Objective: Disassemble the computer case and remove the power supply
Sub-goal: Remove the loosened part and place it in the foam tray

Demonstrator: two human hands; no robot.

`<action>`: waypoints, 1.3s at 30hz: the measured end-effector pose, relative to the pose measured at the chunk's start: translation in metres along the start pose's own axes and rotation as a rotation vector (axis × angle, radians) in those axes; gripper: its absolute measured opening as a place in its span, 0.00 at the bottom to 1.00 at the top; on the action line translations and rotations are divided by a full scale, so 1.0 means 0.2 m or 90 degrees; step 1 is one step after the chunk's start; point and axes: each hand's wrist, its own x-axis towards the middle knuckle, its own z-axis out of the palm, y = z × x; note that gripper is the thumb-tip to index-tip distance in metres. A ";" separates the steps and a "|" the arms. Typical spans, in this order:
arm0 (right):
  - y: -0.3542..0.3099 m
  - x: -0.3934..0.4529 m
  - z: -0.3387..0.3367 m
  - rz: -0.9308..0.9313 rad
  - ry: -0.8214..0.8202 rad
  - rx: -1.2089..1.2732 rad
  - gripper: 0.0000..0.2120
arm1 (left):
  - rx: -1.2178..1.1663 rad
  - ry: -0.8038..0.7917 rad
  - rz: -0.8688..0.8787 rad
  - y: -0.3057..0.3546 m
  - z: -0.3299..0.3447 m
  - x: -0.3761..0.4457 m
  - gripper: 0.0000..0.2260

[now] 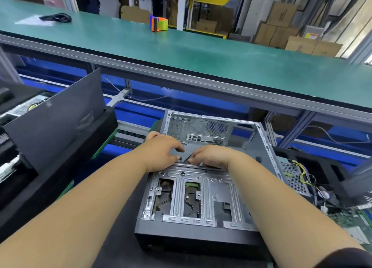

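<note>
An open computer case [259, 145] lies on its side in front of me, black front panel nearest. Its silver drive cage [219, 195] fills the near half; the rear wall with its fan grille stands at the far end. My left hand [161, 153] and my right hand [211, 157] meet inside the case, just past the cage's far edge. Both sets of fingers curl onto a dark flat part [186, 156] there, which they mostly hide. A silver power supply [291, 177] with yellow and black wires sits outside the case at its right.
A dark side panel [54, 118] leans upright at the left against black foam trays. A green circuit board [350, 217] lies at the right. Beyond the case, a raised green bench [201, 52] carries an orange tape dispenser [159, 23] and a black cable [58, 17].
</note>
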 end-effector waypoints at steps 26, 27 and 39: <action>0.17 0.21 -0.13 0.062 0.151 0.481 0.09 | -0.120 0.135 -0.128 0.02 0.02 0.23 0.31; 0.18 0.20 -0.14 0.060 0.181 0.494 0.09 | -0.130 0.137 -0.136 0.04 0.03 0.23 0.36; 0.19 -0.09 -0.20 -0.054 0.437 0.659 0.09 | -0.018 0.205 -0.084 0.28 0.03 0.30 0.58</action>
